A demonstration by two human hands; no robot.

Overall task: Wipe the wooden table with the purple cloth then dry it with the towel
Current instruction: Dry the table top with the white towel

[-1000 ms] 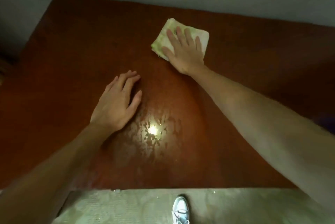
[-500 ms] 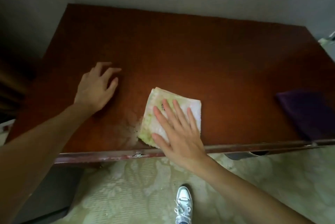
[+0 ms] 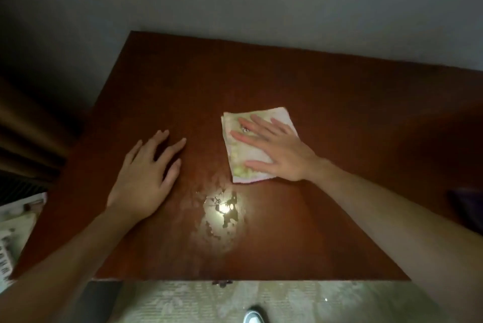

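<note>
The folded white and green towel point(image 3: 236, 155) lies on the dark red wooden table point(image 3: 326, 113), a little right of its middle. My right hand point(image 3: 277, 149) presses flat on the towel with straight, spread fingers. My left hand point(image 3: 146, 179) rests flat on the bare wood to the left of the towel, holding nothing. A wet patch point(image 3: 222, 214) with a bright glare shines on the wood just in front of the towel, between my arms. The purple cloth point(image 3: 466, 205) shows as a dark shape at the table's right edge, partly cut off.
The table's back edge meets a grey wall point(image 3: 287, 9). A dark curtain point(image 3: 28, 134) hangs at the left, with papers point(image 3: 15, 218) below it. Patterned floor point(image 3: 209, 301) and the toe of a white shoe point(image 3: 253, 317) lie beyond the near edge.
My right hand has slid the towel from the table's near edge back up toward the middle. My left hand stays flat on the wood. The view has tilted, and the wet patch shows again.
</note>
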